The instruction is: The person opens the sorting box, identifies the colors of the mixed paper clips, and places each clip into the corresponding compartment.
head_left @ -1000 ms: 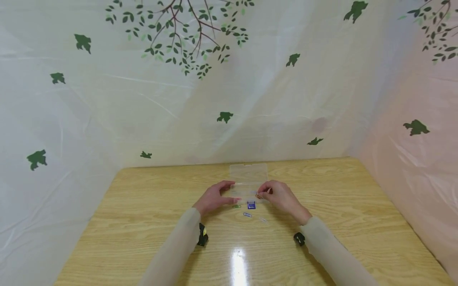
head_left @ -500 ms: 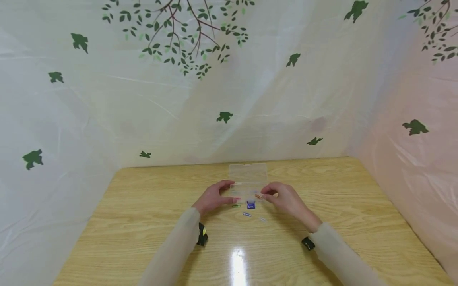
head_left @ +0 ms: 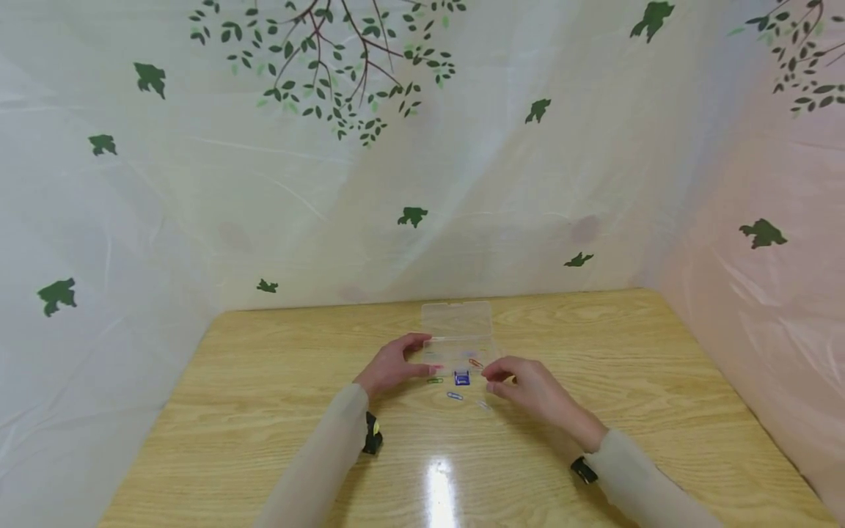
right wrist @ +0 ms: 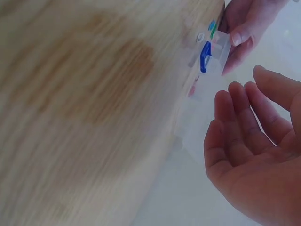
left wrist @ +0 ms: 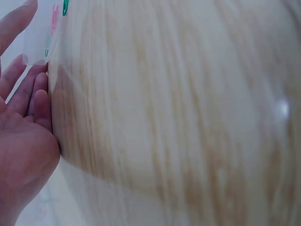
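A clear plastic compartment box (head_left: 455,346) lies on the table, its lid (head_left: 457,319) folded back. My left hand (head_left: 394,364) holds the box's left end between thumb and fingers. Near the box's front right corner hovers my right hand (head_left: 531,385), fingers loosely bent with nothing between them. An orange-red paper clip (head_left: 475,363) sits in the front right of the box. The pink paper clip (left wrist: 54,16) is at the left end. A blue latch (head_left: 461,378) juts from the front side. On the table in front lie a green paper clip (head_left: 435,380), a blue paper clip (head_left: 455,396) and a whitish paper clip (head_left: 484,405).
The wooden table (head_left: 264,411) has a bright light reflection (head_left: 440,491) near its front. Behind it hangs a pale curtain (head_left: 297,220) with leaf prints, continuing along both sides.
My right hand has let go of the orange-red paper clip, which stays in the box, and has moved back towards me and slightly right. The left hand has stayed at the box.
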A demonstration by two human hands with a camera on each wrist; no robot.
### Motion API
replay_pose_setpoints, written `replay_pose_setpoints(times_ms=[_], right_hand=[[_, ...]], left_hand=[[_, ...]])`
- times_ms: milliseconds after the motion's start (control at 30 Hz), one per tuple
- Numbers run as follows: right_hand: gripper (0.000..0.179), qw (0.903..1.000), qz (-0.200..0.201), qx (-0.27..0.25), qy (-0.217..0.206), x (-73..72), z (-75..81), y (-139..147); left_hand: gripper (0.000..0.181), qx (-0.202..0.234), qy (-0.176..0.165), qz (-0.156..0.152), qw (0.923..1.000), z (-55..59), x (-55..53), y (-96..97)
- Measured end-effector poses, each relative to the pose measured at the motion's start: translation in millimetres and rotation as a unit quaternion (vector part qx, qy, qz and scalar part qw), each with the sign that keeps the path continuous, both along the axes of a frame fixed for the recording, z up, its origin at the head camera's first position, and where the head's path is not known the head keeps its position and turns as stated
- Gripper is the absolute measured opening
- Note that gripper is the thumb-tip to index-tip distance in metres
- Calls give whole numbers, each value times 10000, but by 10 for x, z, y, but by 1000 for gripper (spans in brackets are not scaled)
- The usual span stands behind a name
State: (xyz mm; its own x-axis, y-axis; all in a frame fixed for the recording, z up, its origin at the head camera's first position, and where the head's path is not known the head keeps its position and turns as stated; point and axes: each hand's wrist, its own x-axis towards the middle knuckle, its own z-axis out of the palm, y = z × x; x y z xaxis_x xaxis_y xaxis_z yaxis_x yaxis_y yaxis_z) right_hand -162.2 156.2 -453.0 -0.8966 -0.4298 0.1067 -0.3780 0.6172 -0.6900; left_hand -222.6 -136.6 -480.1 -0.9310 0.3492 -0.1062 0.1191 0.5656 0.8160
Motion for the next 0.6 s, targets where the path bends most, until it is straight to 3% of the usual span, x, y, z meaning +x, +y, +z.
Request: replay_pose_setpoints(times_ms=[600], right_hand=[[16, 9976, 600, 331, 37, 44, -80, -92]], left_hand=[[70, 130, -64, -11, 9999, 16, 13, 8]])
